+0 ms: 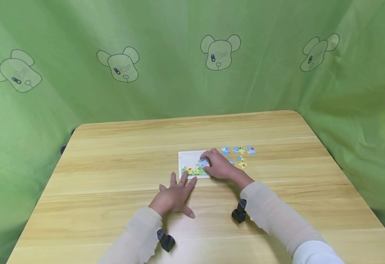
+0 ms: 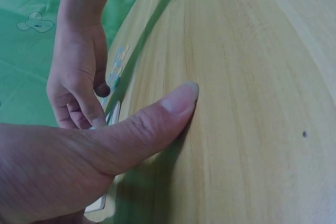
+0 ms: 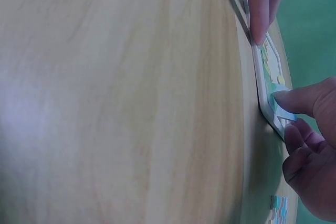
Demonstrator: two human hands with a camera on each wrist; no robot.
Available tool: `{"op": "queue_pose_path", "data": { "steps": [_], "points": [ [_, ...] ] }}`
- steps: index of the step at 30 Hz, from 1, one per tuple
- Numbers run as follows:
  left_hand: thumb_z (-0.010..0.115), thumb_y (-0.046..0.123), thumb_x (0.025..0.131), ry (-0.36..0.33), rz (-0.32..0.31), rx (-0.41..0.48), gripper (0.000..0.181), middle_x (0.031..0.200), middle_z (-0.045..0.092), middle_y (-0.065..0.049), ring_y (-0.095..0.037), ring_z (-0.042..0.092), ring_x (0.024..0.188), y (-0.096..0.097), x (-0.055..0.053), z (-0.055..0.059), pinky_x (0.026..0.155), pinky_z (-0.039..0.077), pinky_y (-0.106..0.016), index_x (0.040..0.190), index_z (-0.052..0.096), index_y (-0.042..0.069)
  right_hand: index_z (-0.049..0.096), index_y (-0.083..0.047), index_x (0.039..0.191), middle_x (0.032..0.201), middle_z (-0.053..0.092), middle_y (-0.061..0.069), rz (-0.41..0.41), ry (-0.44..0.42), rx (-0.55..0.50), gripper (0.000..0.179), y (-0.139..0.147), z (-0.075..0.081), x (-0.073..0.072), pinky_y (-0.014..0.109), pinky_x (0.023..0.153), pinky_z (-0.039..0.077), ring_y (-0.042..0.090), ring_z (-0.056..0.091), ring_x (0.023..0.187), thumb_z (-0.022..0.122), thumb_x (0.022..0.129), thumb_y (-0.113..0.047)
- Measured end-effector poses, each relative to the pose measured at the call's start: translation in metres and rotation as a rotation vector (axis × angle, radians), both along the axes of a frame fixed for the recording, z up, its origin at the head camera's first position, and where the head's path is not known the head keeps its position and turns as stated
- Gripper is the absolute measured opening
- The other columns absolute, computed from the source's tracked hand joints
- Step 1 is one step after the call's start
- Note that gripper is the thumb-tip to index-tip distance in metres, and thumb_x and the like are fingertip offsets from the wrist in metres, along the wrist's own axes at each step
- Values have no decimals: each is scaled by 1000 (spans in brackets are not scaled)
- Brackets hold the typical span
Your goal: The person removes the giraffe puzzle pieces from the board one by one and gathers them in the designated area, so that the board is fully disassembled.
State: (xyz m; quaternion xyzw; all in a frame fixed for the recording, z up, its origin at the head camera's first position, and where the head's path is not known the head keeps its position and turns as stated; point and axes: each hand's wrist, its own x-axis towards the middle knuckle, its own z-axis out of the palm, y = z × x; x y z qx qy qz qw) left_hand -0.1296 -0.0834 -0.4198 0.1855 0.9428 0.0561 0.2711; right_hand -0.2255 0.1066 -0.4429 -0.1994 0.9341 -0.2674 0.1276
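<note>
A white puzzle tray (image 1: 180,158) lies flat on the wooden table, its lower strip filled with green and yellow picture pieces (image 1: 190,171). My right hand (image 1: 221,165) pinches a light-blue puzzle piece (image 3: 285,113) between thumb and fingers at the tray's right side. In the right wrist view one edge of that piece looks slightly raised. My left hand (image 1: 175,196) lies spread, palm down, with fingertips on the tray's near edge. Its thumb (image 2: 163,108) points away from the tray in the left wrist view.
Several loose puzzle pieces (image 1: 241,150) in blue and yellow lie right of the tray, some partly behind my right hand. The wooden table (image 1: 113,154) meets a green curtain (image 1: 172,91) with bear heads at the back and sides.
</note>
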Motion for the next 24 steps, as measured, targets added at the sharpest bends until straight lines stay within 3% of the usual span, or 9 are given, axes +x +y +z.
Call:
{"op": "queue_pose_path", "data": {
  "steps": [14, 24],
  "points": [
    [74, 62, 62, 6, -3, 6, 116, 159, -5, -10, -51, 2, 139, 0, 0, -1, 93, 26, -77, 153, 10, 28, 60, -11, 120, 96, 46, 6, -5, 11, -17, 35, 0, 1, 1, 31, 73, 41, 18, 44, 81, 66, 86, -13],
    [74, 63, 61, 7, -6, 3, 117, 159, -4, -11, -52, 3, 139, 0, 0, 0, 93, 26, -77, 153, 10, 27, 62, -8, 115, 90, 48, 6, -6, 39, -50, 32, 0, -2, 0, 28, 69, 41, 17, 45, 79, 67, 83, -7]
  ]
}}
